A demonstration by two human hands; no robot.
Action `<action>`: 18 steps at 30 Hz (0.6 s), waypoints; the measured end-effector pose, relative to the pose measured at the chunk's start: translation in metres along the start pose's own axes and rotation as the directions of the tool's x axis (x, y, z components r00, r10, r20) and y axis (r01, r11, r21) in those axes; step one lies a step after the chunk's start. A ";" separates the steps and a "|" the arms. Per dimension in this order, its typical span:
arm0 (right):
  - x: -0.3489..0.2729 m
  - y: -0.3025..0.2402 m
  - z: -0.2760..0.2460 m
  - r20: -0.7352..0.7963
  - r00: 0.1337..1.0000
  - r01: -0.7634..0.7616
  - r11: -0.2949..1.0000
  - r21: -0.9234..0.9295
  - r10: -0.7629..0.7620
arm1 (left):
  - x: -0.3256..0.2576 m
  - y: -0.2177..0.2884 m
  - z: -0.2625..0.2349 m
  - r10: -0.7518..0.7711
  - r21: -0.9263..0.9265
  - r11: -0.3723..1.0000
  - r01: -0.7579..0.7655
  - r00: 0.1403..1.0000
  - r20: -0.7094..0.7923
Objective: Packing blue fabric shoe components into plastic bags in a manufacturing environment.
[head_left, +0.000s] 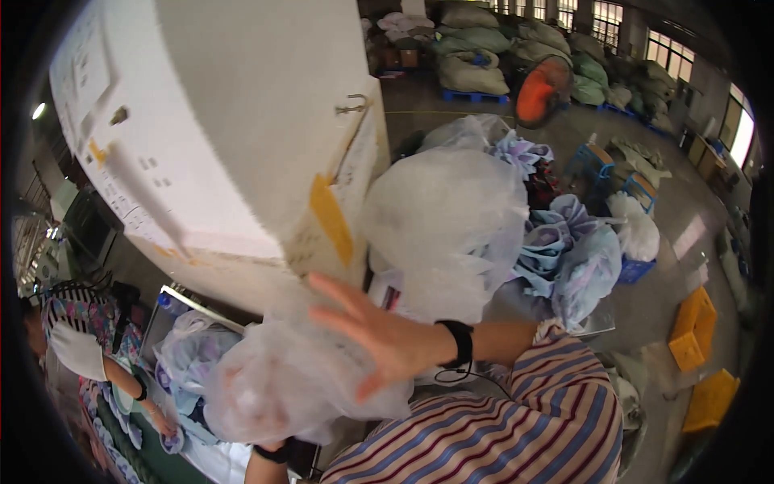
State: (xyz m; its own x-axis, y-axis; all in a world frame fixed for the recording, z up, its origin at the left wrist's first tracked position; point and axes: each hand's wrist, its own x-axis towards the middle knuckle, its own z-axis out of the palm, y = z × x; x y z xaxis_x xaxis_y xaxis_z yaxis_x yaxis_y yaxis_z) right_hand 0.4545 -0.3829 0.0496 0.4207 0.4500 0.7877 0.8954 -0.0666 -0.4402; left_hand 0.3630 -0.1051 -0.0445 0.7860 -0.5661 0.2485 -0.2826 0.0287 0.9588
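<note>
A crumpled translucent plastic bag (318,395) spreads in front of me at the lower middle. My left hand (256,415) shows only dimly through its film; whether it is inside or behind the bag, and how the fingers are bent, I cannot make out. Over the bag's right side, my right hand (379,332) is open, fingers spread, with nothing in it. A big, puffed translucent bag (447,218) stands beyond my right hand. Beside it lie heaped pale blue and lilac fabric pieces (548,246), some in a clear bag (590,270).
A white pillar (266,121) with papers and a hook rises close ahead. A co-worker's hand (164,423) touches blue pieces at a table on the left, near another bagged bundle (193,355). Yellow crates (692,327) stand right; a fan (542,93) and stacked sacks (476,73) are farther back.
</note>
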 end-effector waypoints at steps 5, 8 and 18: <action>-0.095 0.020 -0.034 0.172 0.951 -0.268 0.962 0.055 0.255 | 0.147 0.023 0.115 -0.052 -0.100 0.994 0.052 0.999 0.009; -0.143 0.045 -0.132 -0.352 0.921 -0.318 0.843 -0.434 0.167 | 0.196 0.052 0.130 0.093 0.098 0.989 -0.108 0.984 0.151; -0.211 0.085 -0.204 -0.318 0.797 -0.601 0.722 -0.342 0.513 | 0.226 -0.067 0.168 0.043 0.419 0.906 -0.069 0.996 0.072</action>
State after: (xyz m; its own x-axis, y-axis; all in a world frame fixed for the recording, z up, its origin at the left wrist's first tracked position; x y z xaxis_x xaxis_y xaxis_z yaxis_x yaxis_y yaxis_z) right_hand 0.4714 -0.6654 -0.0656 0.8413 0.0411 0.5390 0.4433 -0.6231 -0.6444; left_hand 0.4675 -0.3733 -0.0752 0.7315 -0.6224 0.2785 -0.5403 -0.2799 0.7936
